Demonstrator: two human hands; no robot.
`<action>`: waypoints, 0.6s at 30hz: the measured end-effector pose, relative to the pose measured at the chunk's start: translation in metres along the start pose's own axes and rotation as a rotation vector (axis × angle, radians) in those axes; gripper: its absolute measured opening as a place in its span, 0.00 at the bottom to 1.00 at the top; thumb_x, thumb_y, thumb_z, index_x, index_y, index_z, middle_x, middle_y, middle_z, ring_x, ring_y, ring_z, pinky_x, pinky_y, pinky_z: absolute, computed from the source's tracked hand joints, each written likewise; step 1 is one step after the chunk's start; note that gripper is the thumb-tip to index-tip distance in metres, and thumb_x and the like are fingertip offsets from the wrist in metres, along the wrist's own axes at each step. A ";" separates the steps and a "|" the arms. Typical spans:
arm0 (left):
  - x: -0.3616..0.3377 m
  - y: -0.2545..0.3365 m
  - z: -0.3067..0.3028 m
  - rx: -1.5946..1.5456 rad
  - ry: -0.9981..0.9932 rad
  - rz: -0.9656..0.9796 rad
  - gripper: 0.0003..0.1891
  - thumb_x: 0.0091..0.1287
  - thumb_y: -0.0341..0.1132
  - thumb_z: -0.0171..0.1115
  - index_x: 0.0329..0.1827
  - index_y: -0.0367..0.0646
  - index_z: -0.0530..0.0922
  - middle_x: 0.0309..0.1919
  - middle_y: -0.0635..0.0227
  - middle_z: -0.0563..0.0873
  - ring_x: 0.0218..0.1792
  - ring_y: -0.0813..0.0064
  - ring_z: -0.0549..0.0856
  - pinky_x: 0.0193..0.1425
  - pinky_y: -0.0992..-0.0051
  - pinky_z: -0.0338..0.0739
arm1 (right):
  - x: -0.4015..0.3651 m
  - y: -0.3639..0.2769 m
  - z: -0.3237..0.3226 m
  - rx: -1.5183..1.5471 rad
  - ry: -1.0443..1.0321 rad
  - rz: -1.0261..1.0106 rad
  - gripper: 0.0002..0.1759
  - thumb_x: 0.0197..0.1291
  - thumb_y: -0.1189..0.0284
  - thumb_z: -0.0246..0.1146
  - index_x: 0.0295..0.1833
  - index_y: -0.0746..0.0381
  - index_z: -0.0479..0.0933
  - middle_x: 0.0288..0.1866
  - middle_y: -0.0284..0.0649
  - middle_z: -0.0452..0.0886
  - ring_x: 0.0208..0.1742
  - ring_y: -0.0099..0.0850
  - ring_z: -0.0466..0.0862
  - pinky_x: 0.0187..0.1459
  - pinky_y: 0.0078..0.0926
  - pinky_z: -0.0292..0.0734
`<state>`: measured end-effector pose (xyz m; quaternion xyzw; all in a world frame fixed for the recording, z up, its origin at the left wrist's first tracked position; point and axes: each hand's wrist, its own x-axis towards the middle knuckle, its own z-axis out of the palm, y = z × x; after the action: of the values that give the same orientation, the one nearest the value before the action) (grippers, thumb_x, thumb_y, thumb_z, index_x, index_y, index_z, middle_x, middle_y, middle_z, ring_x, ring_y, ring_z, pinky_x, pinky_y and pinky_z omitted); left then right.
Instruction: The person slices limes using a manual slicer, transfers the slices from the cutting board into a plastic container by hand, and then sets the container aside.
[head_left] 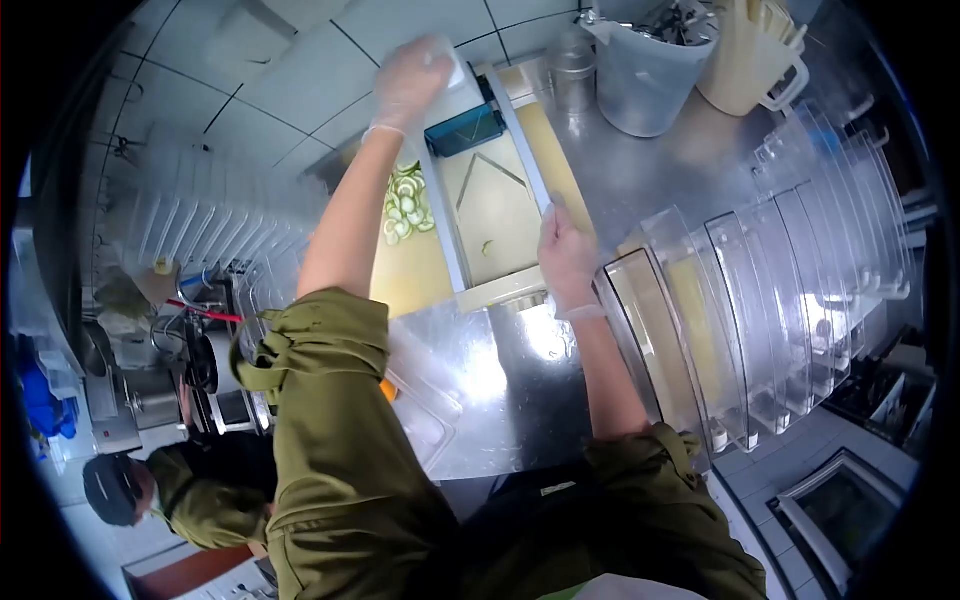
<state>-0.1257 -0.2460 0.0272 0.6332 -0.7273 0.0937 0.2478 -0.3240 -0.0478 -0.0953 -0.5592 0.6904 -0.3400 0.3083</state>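
Note:
A mandoline slicer with a pale bed, a V-shaped blade and a dark teal part lies lengthwise over a yellowish cutting board. My left hand, in a clear glove and blurred by motion, is closed around a white holder at the slicer's far end. What lies under the holder is hidden. My right hand, also gloved, grips the slicer's right rail near its close end. Green-rimmed cucumber slices are piled on the board left of the slicer. One small green scrap sits on the bed.
Clear plastic containers stand in a row at right, more at left. Behind are a utensil bucket, a beige jug and a metal shaker. A clear lid lies in front. Another person is at lower left.

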 end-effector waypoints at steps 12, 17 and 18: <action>-0.094 0.062 -0.050 0.028 -0.172 -0.167 0.24 0.62 0.55 0.51 0.55 0.54 0.81 0.37 0.48 0.85 0.44 0.48 0.83 0.53 0.59 0.76 | -0.007 -0.007 -0.008 0.083 0.025 0.024 0.22 0.68 0.55 0.45 0.61 0.48 0.73 0.36 0.54 0.82 0.40 0.57 0.81 0.44 0.53 0.76; -0.131 0.094 -0.078 -0.043 -0.175 -0.173 0.23 0.61 0.52 0.52 0.54 0.51 0.82 0.38 0.46 0.85 0.44 0.47 0.83 0.54 0.60 0.75 | -0.006 -0.006 -0.002 0.108 0.084 0.008 0.21 0.69 0.56 0.45 0.61 0.49 0.73 0.36 0.55 0.82 0.40 0.58 0.81 0.43 0.54 0.75; -0.134 0.096 -0.078 -0.054 -0.163 -0.173 0.23 0.61 0.51 0.53 0.54 0.51 0.82 0.38 0.46 0.85 0.44 0.47 0.83 0.54 0.60 0.75 | -0.006 -0.006 -0.002 0.114 0.092 0.005 0.21 0.69 0.56 0.45 0.62 0.49 0.73 0.35 0.55 0.82 0.40 0.58 0.81 0.43 0.54 0.75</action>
<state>-0.1893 -0.0766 0.0469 0.6924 -0.6897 0.0006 0.2119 -0.3212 -0.0424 -0.0891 -0.5225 0.6848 -0.4036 0.3085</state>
